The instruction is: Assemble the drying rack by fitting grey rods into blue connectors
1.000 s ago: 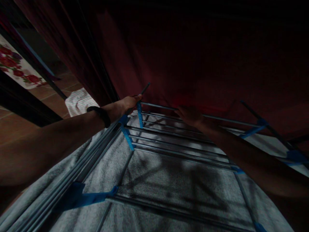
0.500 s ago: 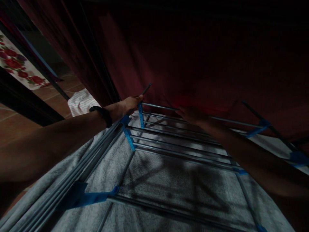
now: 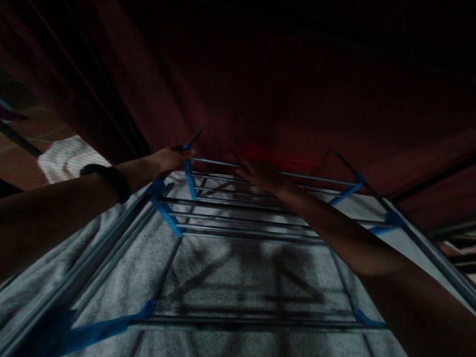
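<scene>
A tubular metal rack (image 3: pixel 238 217) with blue plastic joints spans the middle of the view, standing or lying over a grey cloth (image 3: pixel 124 272); the dim light and the angle make it hard to tell which. The left hand (image 3: pixel 171 157) is closed about the rack's far left corner, its thumb along the top beside a blue joint (image 3: pixel 190 182); the other fingers are mostly hidden behind the hand, so how tightly they press cannot be told. The right hand (image 3: pixel 262 174) is at the far top rail (image 3: pixel 217 162), which passes out of sight at the knuckles and shows again beyond them; it lies so deep in shadow that I cannot tell whether the fingers wrap the rail or only rest on it. The right forearm covers part of the rack's right side, including stretches of the middle bars. A large blue bracket (image 3: pixel 102 332) at lower left is blurred and dark, and the near tubes run out of the frame. A dark wristband (image 3: pixel 107 179) circles the left wrist. Behind, a dark red curtain (image 3: pixel 230 99) fades nearly to black at the top. A striped cloth (image 3: pixel 69 157) on the left is partly covered by the left arm.
</scene>
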A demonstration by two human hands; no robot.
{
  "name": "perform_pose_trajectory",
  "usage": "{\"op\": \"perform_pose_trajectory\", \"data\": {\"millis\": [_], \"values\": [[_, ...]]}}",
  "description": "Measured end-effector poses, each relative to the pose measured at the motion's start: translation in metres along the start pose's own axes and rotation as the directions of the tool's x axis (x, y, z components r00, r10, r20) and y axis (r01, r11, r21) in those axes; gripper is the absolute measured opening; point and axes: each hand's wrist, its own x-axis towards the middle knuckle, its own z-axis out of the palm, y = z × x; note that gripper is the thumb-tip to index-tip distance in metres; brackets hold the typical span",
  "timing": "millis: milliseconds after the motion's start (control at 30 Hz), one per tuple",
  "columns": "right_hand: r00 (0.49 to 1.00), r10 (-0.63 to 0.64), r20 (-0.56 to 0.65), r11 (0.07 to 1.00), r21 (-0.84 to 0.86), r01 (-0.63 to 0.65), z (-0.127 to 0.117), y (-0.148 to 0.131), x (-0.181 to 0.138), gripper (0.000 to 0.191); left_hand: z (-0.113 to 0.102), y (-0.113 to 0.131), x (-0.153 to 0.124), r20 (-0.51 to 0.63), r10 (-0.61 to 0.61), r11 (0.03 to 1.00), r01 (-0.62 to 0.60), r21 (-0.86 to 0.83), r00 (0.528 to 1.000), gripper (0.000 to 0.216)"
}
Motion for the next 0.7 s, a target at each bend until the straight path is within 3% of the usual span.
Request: {"op": "perform_pose_trajectory", "data": {"millis": [100, 367, 533, 700], "values": [[0.999, -0.011, -0.037, 0.999, -0.053, 0.009, 0.001, -0.006, -0.001, 0.052, 0.001, 0.006, 0.001, 0.021, -0.054, 0.996, 0.052, 0.077, 0.998, 0.003], [0.998, -0.051, 0.027, 0.997, -0.053, 0.053, 0.002, 0.001, 0.008, 0.048, 0.001, 0.006, 0.007, -0.006, -0.104, 0.989, 0.104, 0.104, 0.995, 0.012], [0.998, -0.069, 0.008, 0.996, -0.058, 0.069, 0.007, 0.003, 0.009, 0.049, -0.002, 0.000, 0.019, 0.012, -0.071, 0.986, 0.068, 0.155, 0.997, 0.003], [0.998, -0.067, -0.015, 0.996, -0.066, 0.066, 0.012, 0.005, 0.011, 0.049, -0.006, -0.007, 0.029, 0.063, -0.019, 0.947, -0.003, 0.322, 0.998, 0.024]]}}
